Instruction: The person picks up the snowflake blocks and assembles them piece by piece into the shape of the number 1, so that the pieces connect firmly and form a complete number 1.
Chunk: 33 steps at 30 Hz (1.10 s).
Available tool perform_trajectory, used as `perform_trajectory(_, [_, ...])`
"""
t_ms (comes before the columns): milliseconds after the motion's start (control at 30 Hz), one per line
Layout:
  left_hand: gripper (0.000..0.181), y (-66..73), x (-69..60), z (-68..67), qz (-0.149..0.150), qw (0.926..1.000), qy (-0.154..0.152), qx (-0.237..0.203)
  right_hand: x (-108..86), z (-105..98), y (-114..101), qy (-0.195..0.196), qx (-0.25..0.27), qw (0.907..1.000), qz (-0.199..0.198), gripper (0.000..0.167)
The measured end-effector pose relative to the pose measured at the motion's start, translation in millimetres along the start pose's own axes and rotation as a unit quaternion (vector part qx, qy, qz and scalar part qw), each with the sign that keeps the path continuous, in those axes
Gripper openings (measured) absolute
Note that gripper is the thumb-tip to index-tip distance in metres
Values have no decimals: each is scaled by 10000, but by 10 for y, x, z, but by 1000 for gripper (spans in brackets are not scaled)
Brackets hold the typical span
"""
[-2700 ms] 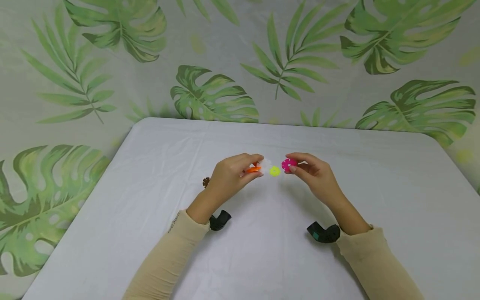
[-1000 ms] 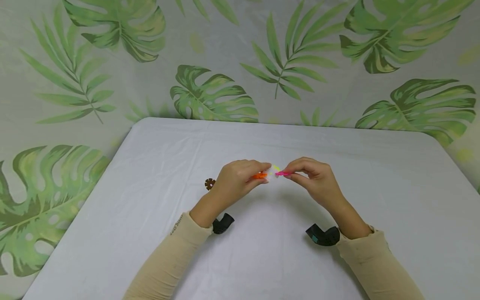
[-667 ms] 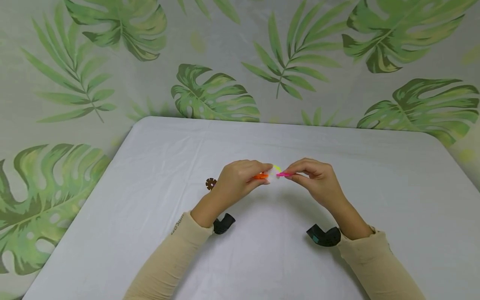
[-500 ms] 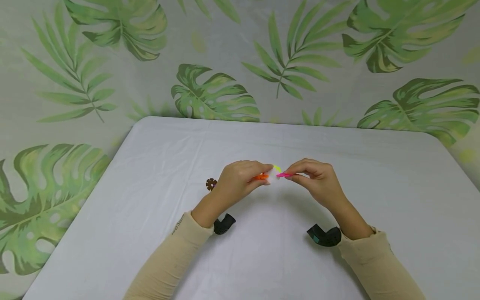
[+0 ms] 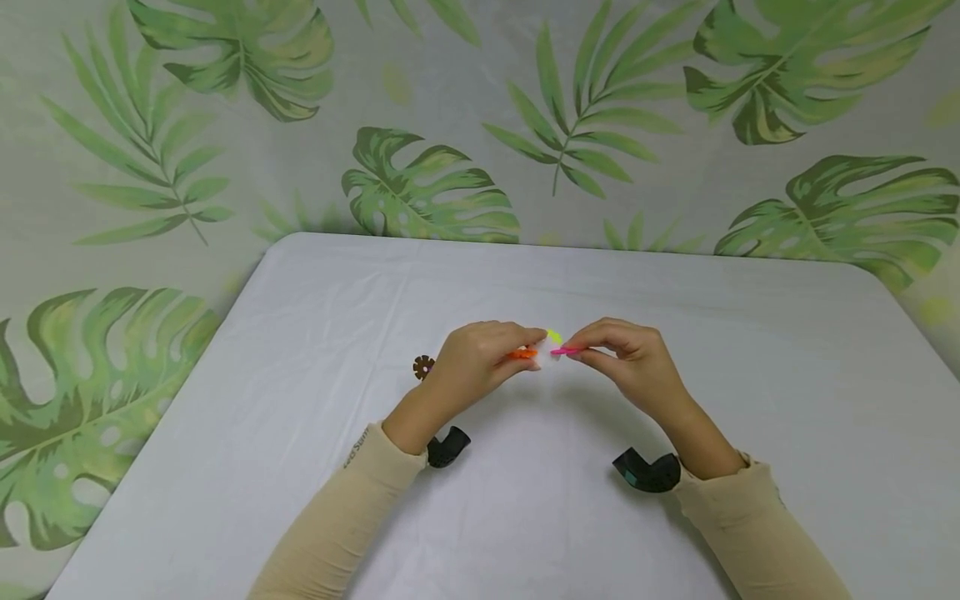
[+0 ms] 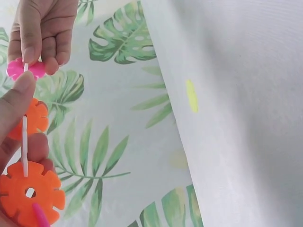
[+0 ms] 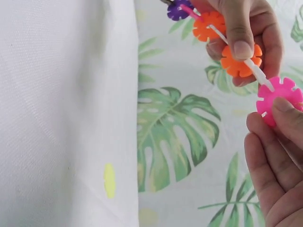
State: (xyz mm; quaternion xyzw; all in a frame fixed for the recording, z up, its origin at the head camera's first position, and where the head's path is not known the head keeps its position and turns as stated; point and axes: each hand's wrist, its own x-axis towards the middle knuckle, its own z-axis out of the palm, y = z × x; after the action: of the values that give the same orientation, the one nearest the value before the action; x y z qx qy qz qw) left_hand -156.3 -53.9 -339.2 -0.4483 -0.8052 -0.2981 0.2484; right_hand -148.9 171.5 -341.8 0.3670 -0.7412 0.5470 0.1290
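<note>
My left hand (image 5: 480, 354) pinches an orange snowflake disc (image 7: 232, 67) in a chain of notched plastic discs above the table. The chain runs back through a second orange disc (image 6: 16, 183), a purple disc (image 7: 176, 11) and a brown disc (image 5: 422, 367), with white and pink ones edge-on between. At its front, a white disc (image 7: 258, 74) points toward my right hand (image 5: 630, 358). That hand holds a pink snowflake disc (image 7: 282, 89) between thumb and fingers. The white disc's edge meets a notch of the pink one; how deep it sits I cannot tell.
A yellow disc (image 6: 191, 96) lies on the white-covered table (image 5: 525, 517), just beyond the hands. Black wrist cameras (image 5: 649, 472) sit below both wrists. A leaf-patterned cloth (image 5: 450, 100) hangs behind the table's far edge.
Earlier the pink disc was face-on and apart from the white one; it has turned edge-on and come against it. Both hands moved slightly nearer me, then stayed almost still over the last second.
</note>
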Motion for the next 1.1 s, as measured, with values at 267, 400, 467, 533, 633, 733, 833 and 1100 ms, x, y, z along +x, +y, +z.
perform_trajectory(267, [39, -37, -5, 0, -42, 9999, 89, -85, 15, -24, -28, -104, -90, 9999, 72, 28])
perform_trajectory(400, [40, -36, -5, -9, -92, 9998, 79, -132, 43, -25, -151, -12, -422, 9991, 70, 23])
perform_trajectory(467, [41, -37, -6, -8, -128, 9998, 44, -134, 47, -24, -166, 44, -531, 9986, 69, 23])
perform_trajectory(533, [42, -36, -7, -8, -205, 9996, -5, -170, 48, -21, -168, 97, -674, 9977, 14, 23])
perform_trajectory(633, [44, -35, -8, -9, -292, 9994, -72, -197, 13, -37, -54, 118, -702, 9974, 65, 24])
perform_trajectory(733, [44, -32, -6, -10, -339, 9991, -101, -235, 2, -36, -36, 126, -709, 9973, 166, 22])
perform_trajectory(833, [44, -29, -5, -8, -324, 9991, -98, -262, -4, -29, -35, 128, -657, 9974, 282, 21])
perform_trajectory(1100, [43, -4, 11, 24, -121, 9996, -79, -250, -21, 38, -32, 72, -136, 9976, 676, 19])
